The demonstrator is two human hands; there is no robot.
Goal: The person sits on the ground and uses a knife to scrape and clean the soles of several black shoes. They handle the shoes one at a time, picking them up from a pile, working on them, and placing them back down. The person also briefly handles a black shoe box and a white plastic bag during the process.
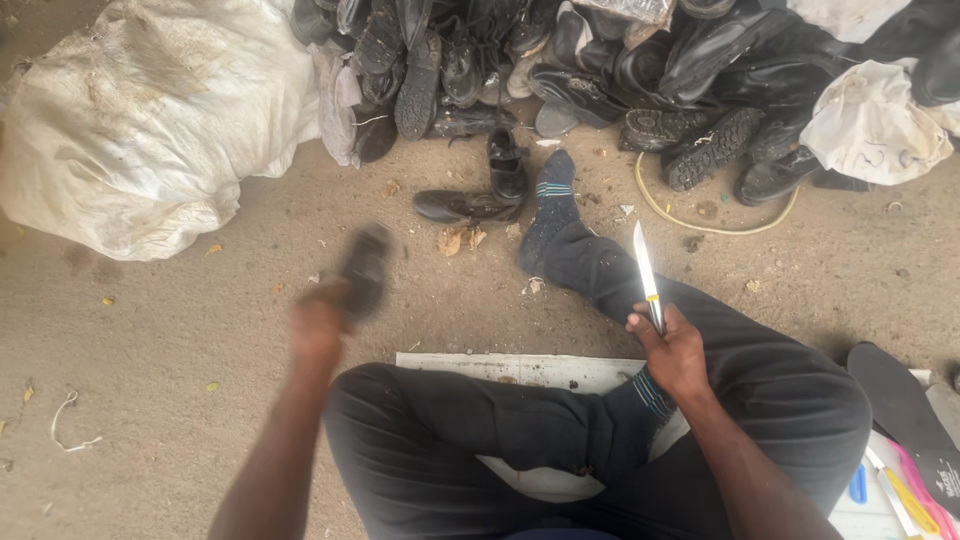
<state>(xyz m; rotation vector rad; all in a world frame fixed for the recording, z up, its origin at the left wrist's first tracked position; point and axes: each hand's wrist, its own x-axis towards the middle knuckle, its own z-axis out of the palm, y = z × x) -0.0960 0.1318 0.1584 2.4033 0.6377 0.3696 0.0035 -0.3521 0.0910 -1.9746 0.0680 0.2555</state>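
The person sits on the dirt floor [200, 330], 1 leg folded, the other stretched forward in a dark sock [552, 215].

Left hand [318, 318]: raised over the floor left of the knees, closed around a dark shoe [364, 268]. Hand and shoe are both blurred; the grip's detail cannot be told.

Right hand [676, 350]: resting above the right thigh, closed around the handle of a knife [646, 272]. The blade points up and away from the body, slightly tilted.

The 2 hands are well apart, with the knees between them.

Surroundings: 2 black shoes [480, 195] lie on the floor just beside the outstretched foot. A heap of black boots and shoes [600, 70] runs along the top. A large white sack [150, 120] sits at upper left. A white board [540, 368] lies under the legs. A dark sole [895, 395] lies at lower right, near small coloured tools [905, 495].
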